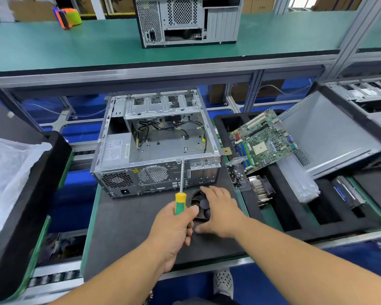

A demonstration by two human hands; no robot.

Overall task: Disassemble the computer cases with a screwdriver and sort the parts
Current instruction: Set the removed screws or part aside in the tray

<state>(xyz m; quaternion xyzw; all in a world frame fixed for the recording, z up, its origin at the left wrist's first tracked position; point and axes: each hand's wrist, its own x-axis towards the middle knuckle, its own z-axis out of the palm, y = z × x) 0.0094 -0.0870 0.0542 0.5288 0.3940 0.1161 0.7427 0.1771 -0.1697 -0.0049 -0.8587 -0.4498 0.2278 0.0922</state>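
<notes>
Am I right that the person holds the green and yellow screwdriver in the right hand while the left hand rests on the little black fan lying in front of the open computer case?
Not quite: the hands are swapped. In the head view, the left hand grips the green and yellow screwdriver, and the right hand rests on the little black fan. The fan does lie in front of the open computer case.

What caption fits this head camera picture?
Left hand holds green-yellow screwdriver; right hand rests on small black fan.

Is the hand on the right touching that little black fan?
Touching. The head view shows the right hand lying over the black fan, its fingers spread across the fan's top with no gap, while the left hand grips the screwdriver.
</notes>
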